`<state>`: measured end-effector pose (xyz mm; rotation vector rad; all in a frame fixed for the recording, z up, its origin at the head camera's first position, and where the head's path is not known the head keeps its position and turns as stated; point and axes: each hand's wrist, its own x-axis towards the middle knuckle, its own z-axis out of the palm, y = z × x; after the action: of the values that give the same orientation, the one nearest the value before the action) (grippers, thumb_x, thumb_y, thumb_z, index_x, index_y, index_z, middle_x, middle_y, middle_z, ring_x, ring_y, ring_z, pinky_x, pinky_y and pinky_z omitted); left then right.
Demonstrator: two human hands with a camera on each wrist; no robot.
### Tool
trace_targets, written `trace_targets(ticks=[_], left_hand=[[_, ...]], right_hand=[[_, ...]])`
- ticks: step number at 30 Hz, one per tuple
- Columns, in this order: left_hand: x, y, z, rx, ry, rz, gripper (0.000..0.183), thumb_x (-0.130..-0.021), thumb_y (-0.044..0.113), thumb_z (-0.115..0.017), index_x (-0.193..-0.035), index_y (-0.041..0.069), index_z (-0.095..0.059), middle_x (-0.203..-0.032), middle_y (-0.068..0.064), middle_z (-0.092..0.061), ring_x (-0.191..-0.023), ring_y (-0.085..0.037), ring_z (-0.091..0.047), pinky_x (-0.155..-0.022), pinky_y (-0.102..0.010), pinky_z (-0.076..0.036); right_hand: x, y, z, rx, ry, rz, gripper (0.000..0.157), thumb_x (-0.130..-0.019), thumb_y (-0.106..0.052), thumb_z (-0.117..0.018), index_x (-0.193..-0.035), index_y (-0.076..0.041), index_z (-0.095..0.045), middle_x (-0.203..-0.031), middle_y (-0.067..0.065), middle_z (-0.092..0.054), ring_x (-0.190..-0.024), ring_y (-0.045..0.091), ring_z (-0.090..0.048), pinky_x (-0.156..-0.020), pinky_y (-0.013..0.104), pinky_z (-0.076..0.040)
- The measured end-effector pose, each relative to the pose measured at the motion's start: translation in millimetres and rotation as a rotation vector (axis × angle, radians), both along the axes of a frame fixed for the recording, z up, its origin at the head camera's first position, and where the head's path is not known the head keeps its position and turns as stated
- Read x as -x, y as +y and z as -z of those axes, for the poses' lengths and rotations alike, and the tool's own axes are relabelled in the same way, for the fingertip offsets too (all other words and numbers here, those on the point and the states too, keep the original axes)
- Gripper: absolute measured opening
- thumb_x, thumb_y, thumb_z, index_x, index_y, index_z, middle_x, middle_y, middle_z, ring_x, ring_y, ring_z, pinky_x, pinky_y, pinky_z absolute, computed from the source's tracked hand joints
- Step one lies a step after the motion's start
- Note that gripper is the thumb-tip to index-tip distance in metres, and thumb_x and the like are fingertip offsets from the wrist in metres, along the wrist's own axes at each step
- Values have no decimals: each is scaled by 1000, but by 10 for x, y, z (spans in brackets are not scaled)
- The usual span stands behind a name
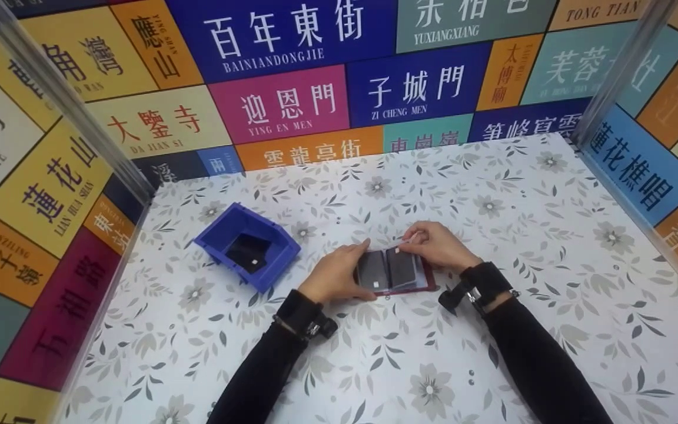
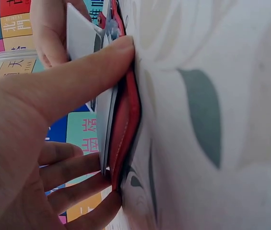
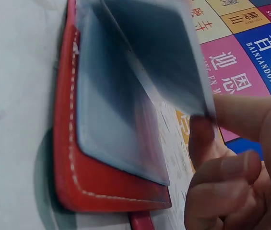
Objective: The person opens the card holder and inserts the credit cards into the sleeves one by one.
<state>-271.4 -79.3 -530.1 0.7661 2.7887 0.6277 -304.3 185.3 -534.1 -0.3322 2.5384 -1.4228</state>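
A small red card holder (image 1: 429,278) with stitched edges lies opened on the table, its clear plastic sleeves (image 3: 111,120) spread. Dark panels, each with a small white square, show on its left side (image 1: 372,270) and right side (image 1: 401,270). My left hand (image 1: 334,275) grips the holder's left half, thumb on the near edge and fingers at the far edge. At the far right corner, my right hand (image 1: 440,244) pinches a raised sleeve page (image 3: 161,52) between thumb and finger. The right wrist view shows that page tilted up from the sleeve beneath.
Left of the hands stands a blue plastic bin (image 1: 280,265) with dark flat pieces (image 1: 248,252) inside. The table (image 1: 521,212) has a floral cover. Panels with printed signs (image 1: 280,103) rise at the back and both sides.
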Motion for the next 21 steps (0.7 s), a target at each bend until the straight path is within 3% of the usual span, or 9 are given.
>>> trace_targets(ticks=[4, 10, 15, 21], left_hand=[[4, -6, 4, -2, 0, 5, 123, -67, 46, -96, -163, 9, -30, -158, -13, -49, -141, -30, -52, -119, -43, -41], [21, -9, 19, -10, -9, -3, 129, -66, 47, -96, -165, 10, -23, -156, -13, -51, -139, -30, -53, -118, -44, -43], [52, -33, 38, -43, -15, -11, 141, -62, 49, -98, -166, 8, -13, -154, -14, -51, -137, -31, -54, -116, -44, -44], [92, -83, 40, -65, -54, 24, 140, -59, 53, -99, -165, 10, -20, -157, -11, -49, -144, -28, -48, -121, -43, -39]], right_hand=[[-4, 4, -4, 55, -26, 24, 29, -93, -15, -76, -115, 0, -67, -74, 0, -67, -48, 10, -55, -46, 26, -51], [-3, -20, -25, 137, -62, -31, 44, -98, -19, -71, -136, 2, -62, -90, 11, -77, -61, 17, -69, -59, 32, -61], [-52, -133, -26, 120, -73, -209, 55, -103, -27, -65, -148, 2, -52, -111, 17, -78, -68, 24, -74, -65, 34, -63], [-147, -241, -19, -6, -44, -403, 48, -104, -16, -63, -149, -1, -53, -132, 10, -71, -56, 22, -69, -57, 33, -60]])
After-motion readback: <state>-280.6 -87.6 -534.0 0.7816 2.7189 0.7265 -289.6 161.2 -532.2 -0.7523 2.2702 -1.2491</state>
